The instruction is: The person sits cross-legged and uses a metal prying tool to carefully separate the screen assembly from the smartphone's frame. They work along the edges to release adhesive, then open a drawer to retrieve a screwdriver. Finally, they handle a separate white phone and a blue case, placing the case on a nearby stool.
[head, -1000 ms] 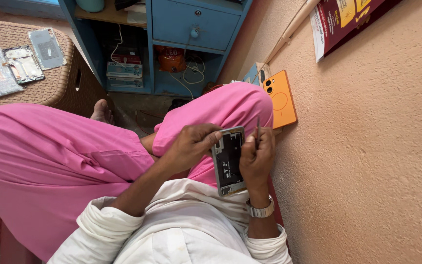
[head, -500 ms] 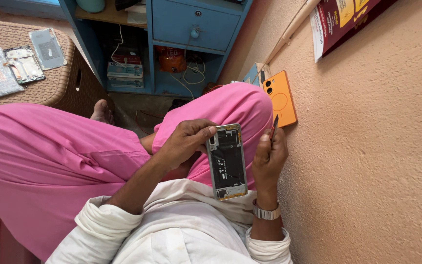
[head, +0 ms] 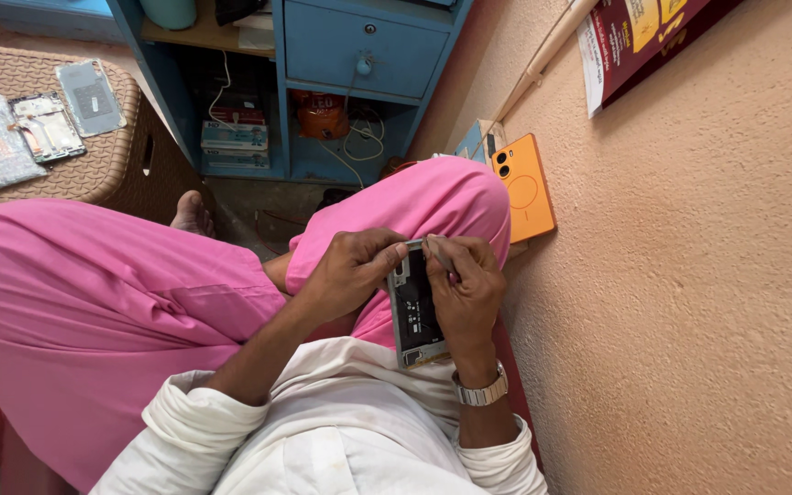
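Opened phone (head: 417,312) sits over the lap, back cover already off and its insides bared. Left hand (head: 352,270) grips its top edge; right hand (head: 466,289) cradles its side and pinches a thin tool (head: 439,253) at the top. Loose parts (head: 43,124) wait on the stool (head: 93,174); reassembly looks some way off.

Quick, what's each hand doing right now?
Left hand: closed, holding the opened phone at its top.
Right hand: closed on the phone's side, pinching something thin, unclear.
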